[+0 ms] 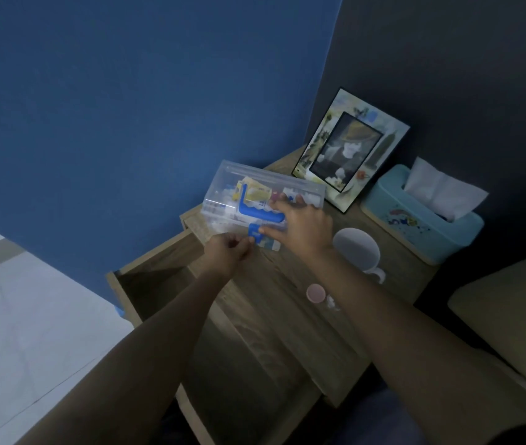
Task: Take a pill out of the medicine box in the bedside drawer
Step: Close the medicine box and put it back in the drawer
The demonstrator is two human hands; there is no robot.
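Note:
A clear plastic medicine box (223, 200) with a blue handle (255, 213) stands on top of the wooden bedside table (287, 284), full of packets. My right hand (300, 223) lies on the lid, fingers spread over its right part, thumb by the blue front latch (254, 233). My left hand (228, 253) pinches that latch from the left with closed fingers. The lid looks closed. Below and to the left, the bedside drawer (146, 284) is pulled out and looks dark inside.
A picture frame (348, 149) leans against the dark wall behind the box. A turquoise tissue box (422, 216) stands at the right, a white mug (356, 248) in front of it, a small pink round thing (315, 292) near my right forearm. A cushion (512, 316) lies far right.

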